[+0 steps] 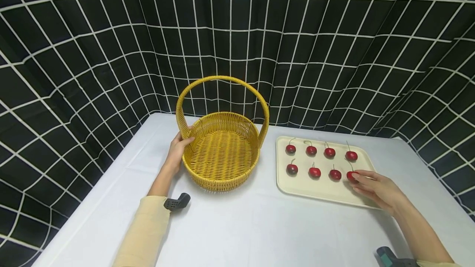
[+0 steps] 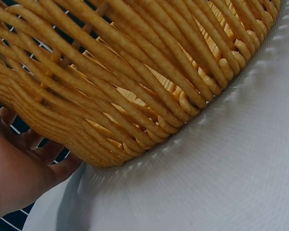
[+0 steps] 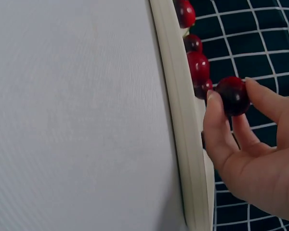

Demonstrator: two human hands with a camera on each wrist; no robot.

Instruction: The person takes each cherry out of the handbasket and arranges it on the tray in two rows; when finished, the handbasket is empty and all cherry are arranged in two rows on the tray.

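Note:
A yellow wicker basket [image 1: 222, 180] with a tall arched handle stands on the table, its inside bare. My left hand [image 1: 177, 151] holds its left rim near the foot of the handle, thumb over the edge. In the left wrist view, the fingers of that hand [image 2: 19, 163] lie against the woven side. To the right, several red cherries with stems lie in two rows on a cream tray [image 1: 311, 190]. My right hand [image 1: 380, 188] pinches the front-right cherry [image 3: 232, 96] between thumb and fingers at the tray's right end.
A white cloth covers the table [image 1: 237, 234]. Black curtains [image 1: 230, 44] with a white grid hang close behind and on both sides. The other cherries [image 1: 314, 172] lie spaced apart to the left of and behind the right hand.

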